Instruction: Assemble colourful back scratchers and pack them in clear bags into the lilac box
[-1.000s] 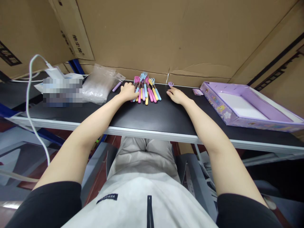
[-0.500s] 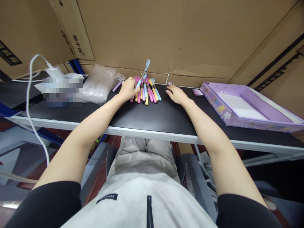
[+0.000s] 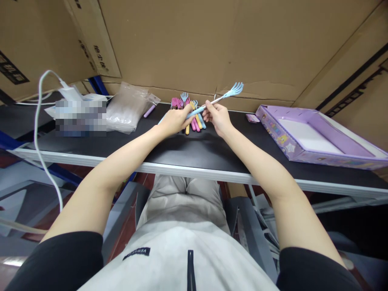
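A light blue back scratcher with a claw-shaped head slants up to the right above the table. My left hand is closed around its blue handle. With thumb and fingers, my right hand pinches the thin metal rod below the claw. Behind and beneath my left hand lies a pile of back scratchers with pink, yellow and blue handles, their claws toward the cardboard. My left hand hides part of this pile.
On the black table, clear plastic bags lie at left beside a purple handle. A white cable hangs at far left. A small purple card and an open purple box are at right. Cardboard walls the back.
The blue back scratcher has tilted from steep to slanting right, and its rod looks longer. My right hand has left the tabletop and gripped the rod. My left hand has shifted right.
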### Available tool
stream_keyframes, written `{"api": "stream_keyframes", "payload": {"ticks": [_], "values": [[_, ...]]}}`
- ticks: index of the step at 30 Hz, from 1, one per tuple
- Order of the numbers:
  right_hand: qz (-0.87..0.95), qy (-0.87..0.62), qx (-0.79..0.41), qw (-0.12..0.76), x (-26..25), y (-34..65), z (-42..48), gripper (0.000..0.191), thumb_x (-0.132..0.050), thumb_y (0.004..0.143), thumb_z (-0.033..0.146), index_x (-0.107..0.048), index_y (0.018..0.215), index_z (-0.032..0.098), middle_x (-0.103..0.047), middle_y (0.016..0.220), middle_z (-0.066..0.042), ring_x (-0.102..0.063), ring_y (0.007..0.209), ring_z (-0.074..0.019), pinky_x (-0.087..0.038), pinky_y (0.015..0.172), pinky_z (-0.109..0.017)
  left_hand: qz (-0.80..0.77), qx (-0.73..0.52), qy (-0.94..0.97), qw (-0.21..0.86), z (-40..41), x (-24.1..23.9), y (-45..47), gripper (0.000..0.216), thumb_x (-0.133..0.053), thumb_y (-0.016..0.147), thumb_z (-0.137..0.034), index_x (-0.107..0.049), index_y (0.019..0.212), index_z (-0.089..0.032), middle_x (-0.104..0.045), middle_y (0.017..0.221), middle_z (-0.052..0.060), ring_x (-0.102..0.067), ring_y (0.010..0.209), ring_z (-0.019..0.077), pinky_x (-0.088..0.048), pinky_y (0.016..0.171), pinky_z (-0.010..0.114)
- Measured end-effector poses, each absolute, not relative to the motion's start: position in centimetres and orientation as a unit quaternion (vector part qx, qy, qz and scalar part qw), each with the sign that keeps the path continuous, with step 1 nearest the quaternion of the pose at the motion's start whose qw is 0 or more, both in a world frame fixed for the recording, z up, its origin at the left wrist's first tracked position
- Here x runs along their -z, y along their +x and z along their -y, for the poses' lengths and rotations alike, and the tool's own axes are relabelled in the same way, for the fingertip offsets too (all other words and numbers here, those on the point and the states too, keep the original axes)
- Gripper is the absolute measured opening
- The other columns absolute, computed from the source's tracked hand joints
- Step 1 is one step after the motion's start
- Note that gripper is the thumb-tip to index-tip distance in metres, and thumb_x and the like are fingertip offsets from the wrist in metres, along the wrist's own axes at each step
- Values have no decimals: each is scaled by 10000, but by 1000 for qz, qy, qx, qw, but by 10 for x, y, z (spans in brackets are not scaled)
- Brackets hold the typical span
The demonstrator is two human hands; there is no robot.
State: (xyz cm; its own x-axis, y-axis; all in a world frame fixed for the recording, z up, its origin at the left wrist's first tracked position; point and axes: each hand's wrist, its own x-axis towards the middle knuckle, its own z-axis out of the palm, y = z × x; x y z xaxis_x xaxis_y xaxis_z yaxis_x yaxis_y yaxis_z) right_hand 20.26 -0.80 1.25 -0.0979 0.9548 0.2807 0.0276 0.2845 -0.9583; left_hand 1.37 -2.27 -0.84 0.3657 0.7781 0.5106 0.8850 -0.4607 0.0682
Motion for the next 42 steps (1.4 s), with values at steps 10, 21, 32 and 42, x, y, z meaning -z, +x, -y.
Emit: {"api": "stream_keyframes", "payload": {"ticks": [10, 21, 32, 42], "values": [[571, -408, -458, 546, -21, 205, 3, 544, -829, 880, 595, -498, 695, 206, -501, 557, 67, -463, 455, -53, -384, 460, -184, 509, 222, -827, 91, 24, -2, 23, 342, -461, 1096, -399, -663, 1202, -144, -786, 997, 176, -775, 993, 331, -515, 847, 349], [570, -410, -440, 561, -28, 207, -8, 506, -786, 940, 555, -504, 709, 205, -451, 563, 68, -455, 483, -64, -363, 483, -194, 464, 292, -832, 82, 6, 1, 26, 315, -458, 1084, -423, -654, 988, -195, -744, 837, 109, -739, 845, 272, -490, 759, 334], [527, -434, -464, 564, -37, 205, -7, 459, -746, 999, 466, -495, 731, 190, -424, 547, 83, -405, 456, -30, -310, 457, -145, 478, 269, -833, 73, 9, -7, 30, 338, -437, 1085, -410, -649, 988, -165, -727, 837, 126, -726, 847, 286, -468, 770, 344], [527, -443, -461, 559, -40, 206, -8, 450, -732, 1008, 466, -494, 746, 188, -422, 558, 86, -403, 452, -22, -309, 460, -141, 530, 195, -815, 129, 26, -20, 39, 422, -397, 1104, -384, -672, 1192, -77, -773, 997, 217, -758, 977, 332, -493, 835, 352]]}}
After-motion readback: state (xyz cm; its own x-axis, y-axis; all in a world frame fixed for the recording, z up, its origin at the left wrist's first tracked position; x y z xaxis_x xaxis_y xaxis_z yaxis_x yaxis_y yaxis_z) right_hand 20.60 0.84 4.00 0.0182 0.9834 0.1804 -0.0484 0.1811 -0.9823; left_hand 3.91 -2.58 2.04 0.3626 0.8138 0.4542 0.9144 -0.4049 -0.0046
